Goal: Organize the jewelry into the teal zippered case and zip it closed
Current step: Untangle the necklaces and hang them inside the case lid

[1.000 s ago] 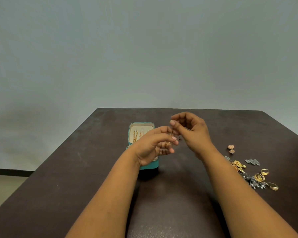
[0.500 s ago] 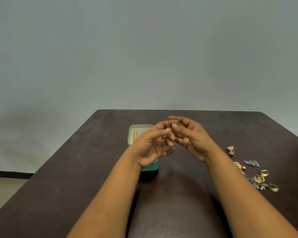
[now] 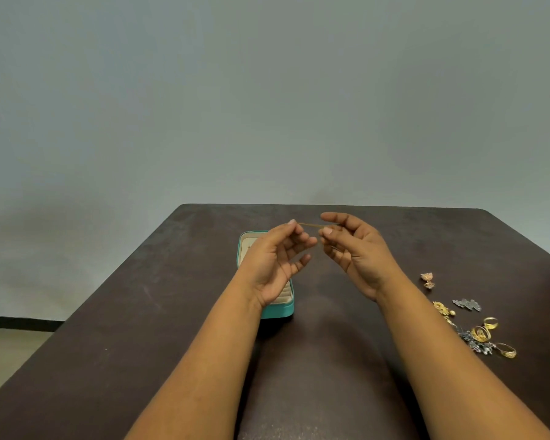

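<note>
- Jewelry: thin gold chain (image 3: 310,225) stretched taut between both hands, mid-frame, above the counter (image 3: 140,312).
- Left hand (image 3: 275,258) pinches one end at thumb and forefinger; other fingers loosely curled.
- Right hand (image 3: 356,249) pinches the other end at its fingertips, palm facing the camera.
- Teal zippered case (image 3: 280,309) sits open on the counter just below and behind the left hand, largely hidden by it. Cream lining and ribbed ring rolls show at the near end; contents of the far half too small to tell.
- Judgement on the step: keep the chain straight and lower it into the case lengthwise, one end first, so it doesn't knot. Don't let go of both ends at once.
- Left wrist hangs over the case opening; it probably needs to shift aside before the chain goes in.
- Still loose at lower right of the frame: rose-gold earring pair (image 3: 427,279), silver leaf piece (image 3: 466,304), gold floral piece (image 3: 443,311), gold rings (image 3: 489,328), silver cluster (image 3: 477,342).
- Right forearm lies just beside that pile; a careless sweep could scatter it.
- Zipping looks a long way off.
</note>
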